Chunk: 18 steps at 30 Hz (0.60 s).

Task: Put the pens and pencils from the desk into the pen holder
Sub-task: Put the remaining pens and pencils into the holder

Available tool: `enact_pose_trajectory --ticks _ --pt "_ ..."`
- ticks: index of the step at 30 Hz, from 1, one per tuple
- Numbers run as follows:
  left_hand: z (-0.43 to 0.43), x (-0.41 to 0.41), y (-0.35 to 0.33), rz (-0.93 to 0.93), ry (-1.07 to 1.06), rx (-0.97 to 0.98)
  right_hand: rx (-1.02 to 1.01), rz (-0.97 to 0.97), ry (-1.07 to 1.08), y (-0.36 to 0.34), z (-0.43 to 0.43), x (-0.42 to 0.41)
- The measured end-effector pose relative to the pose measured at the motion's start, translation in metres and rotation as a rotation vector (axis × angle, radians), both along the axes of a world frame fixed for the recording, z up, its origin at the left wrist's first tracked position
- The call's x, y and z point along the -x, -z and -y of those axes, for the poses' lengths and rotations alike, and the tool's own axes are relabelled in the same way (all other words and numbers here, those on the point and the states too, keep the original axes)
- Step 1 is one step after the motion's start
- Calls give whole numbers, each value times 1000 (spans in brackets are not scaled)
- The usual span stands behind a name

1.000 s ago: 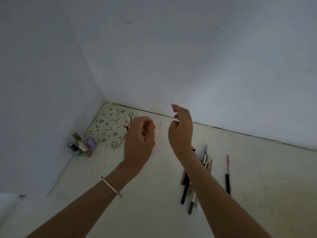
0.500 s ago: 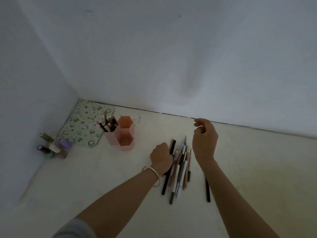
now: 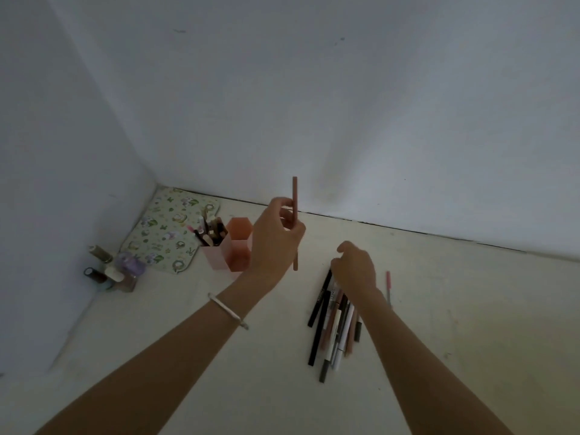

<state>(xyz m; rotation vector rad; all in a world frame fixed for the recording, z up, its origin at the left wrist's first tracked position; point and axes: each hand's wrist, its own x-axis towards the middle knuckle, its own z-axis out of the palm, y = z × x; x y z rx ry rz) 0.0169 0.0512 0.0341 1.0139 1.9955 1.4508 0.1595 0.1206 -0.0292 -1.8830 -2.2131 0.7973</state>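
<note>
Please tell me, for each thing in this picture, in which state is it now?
left hand: raised, grips the pink pencil.
pink pencil: upright, off the desk.
right hand: fingers curled over the pen pile; grip cannot be told.
pen pile: lying on the desk.
pen holder: upright; left compartment holds pens.
single pen: lying apart, right of the pile.
pouch: lying flat in the corner.

I have two bare arms. My left arm point(image 3: 157, 365) shows in the lower left of the frame and my right arm point(image 3: 417, 356) in the lower right. On my left wrist I wear a thin white bracelet point(image 3: 227, 310). It looks like a cord, with a small knot or bead at its right end. My left grip point(image 3: 276, 243) and right grip point(image 3: 356, 268) are bare too.
</note>
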Motion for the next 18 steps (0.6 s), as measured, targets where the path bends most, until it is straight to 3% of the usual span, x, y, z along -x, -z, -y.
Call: enact_pose_trajectory --ticks 5,8,12,15,18 --pt "20 32 -15 -82 -41 -88 -103 364 -199 22 18 17" --pt "30 49 -19 -61 -52 -132 -80 329 -189 32 21 21" --pt "43 86 -30 -152 -172 -216 -44 -239 58 9 10 40" --pt "52 112 -30 -230 -278 -297 -216 -619 167 -29 0 59" --pt "60 124 -17 -323 -315 -267 -352 -853 183 -65 0 80"
